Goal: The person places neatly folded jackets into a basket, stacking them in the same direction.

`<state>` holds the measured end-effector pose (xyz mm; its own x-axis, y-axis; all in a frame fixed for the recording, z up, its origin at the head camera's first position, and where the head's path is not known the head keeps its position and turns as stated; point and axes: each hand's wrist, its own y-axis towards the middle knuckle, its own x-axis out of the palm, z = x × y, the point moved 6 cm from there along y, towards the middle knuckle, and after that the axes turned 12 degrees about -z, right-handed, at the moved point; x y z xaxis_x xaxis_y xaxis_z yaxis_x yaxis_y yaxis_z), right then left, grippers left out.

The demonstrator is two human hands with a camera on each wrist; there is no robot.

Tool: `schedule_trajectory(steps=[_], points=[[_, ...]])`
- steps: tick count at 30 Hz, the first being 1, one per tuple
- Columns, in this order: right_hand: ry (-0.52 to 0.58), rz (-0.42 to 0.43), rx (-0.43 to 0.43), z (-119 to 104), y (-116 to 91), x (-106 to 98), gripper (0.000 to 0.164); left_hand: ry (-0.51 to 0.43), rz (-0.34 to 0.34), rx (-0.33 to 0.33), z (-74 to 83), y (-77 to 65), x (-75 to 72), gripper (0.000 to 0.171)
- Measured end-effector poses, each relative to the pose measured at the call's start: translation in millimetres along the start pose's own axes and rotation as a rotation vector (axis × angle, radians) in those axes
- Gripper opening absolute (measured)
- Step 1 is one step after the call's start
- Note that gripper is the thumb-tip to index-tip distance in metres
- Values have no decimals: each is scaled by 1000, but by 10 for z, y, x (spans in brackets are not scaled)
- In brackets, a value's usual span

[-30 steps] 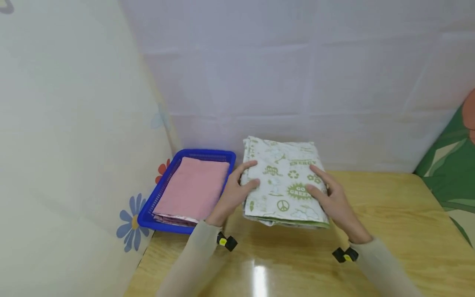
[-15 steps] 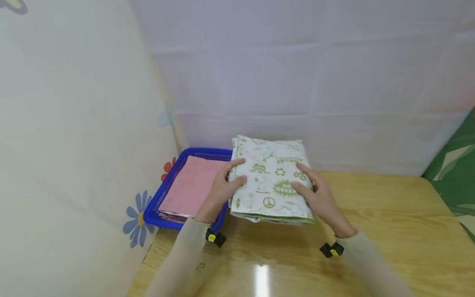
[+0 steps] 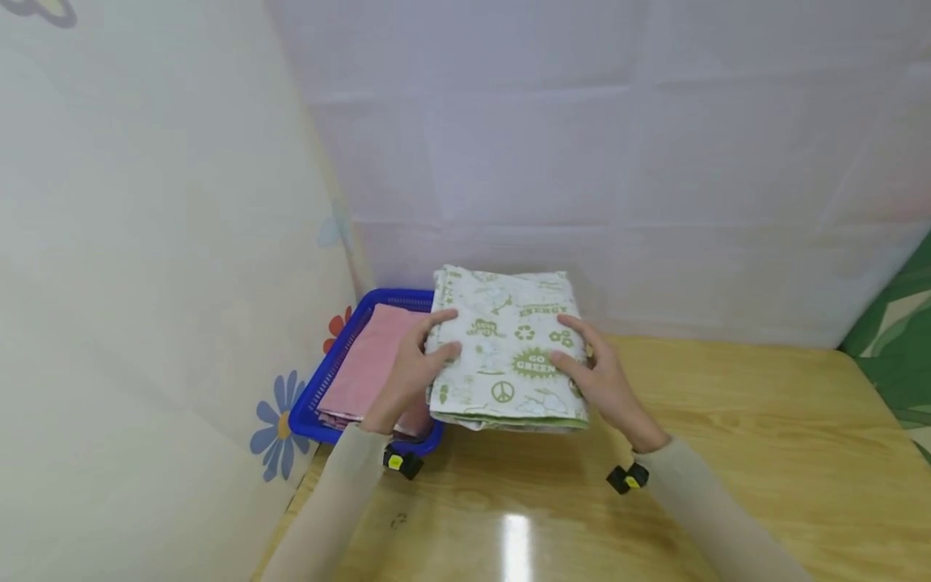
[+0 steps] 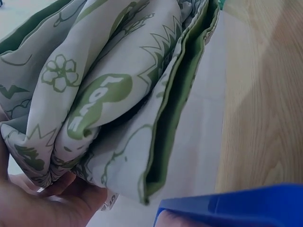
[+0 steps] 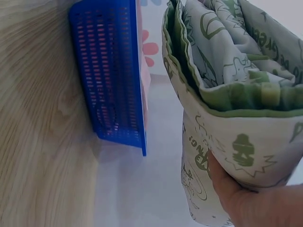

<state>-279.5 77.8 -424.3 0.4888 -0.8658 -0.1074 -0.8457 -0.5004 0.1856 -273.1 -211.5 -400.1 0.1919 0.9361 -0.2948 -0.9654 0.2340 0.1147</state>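
A folded white cloth with green print [image 3: 502,356] is held above the table between both hands. The left hand [image 3: 410,364] grips its left edge, thumb and a finger on top. On the right edge, the right hand [image 3: 600,376] grips it the same way. Both wrist views show the folded layers and green trim of the cloth [image 4: 109,94] from the side. Partly behind the left hand and forearm, a blue plastic basket [image 3: 305,408] stands on the table with folded pink cloth [image 3: 371,356] in it. The cloth's left edge overlaps the basket's right side in the head view.
The wooden table [image 3: 727,436] extends to the right and front. A white sheet [image 3: 509,145] hangs behind it, and a flower-printed wall covering [image 3: 182,283] borders the left. Green leaf-patterned fabric [image 3: 898,339] stands at the far right.
Both hands have carried the folded printed cloth leftward, toward the basket, so it now covers part of the basket's right side. The view has shifted slightly. The grip looks the same.
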Motion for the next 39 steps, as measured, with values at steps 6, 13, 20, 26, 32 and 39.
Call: schedule_trajectory(steps=[6, 13, 20, 26, 32, 39], points=[[19, -9, 12, -12, 113, 113, 66, -3, 24, -32, -24, -19, -144, 56], [-44, 26, -55, -38, 232, 268, 64, 158, 35, -56, 14, -42, -360, 55], [-67, 68, -70, -15, 361, 460, 64, 252, -20, -49, 36, -30, -587, 55], [-56, -3, -65, 33, 447, 679, 67, 149, -50, -161, -101, 5, -787, 59], [-57, -33, -73, 17, 546, 882, 70, 142, -57, -198, -114, -5, -991, 64], [-46, -29, -83, -10, 679, 1063, 73, 127, -88, -198, -40, 11, -1195, 65]])
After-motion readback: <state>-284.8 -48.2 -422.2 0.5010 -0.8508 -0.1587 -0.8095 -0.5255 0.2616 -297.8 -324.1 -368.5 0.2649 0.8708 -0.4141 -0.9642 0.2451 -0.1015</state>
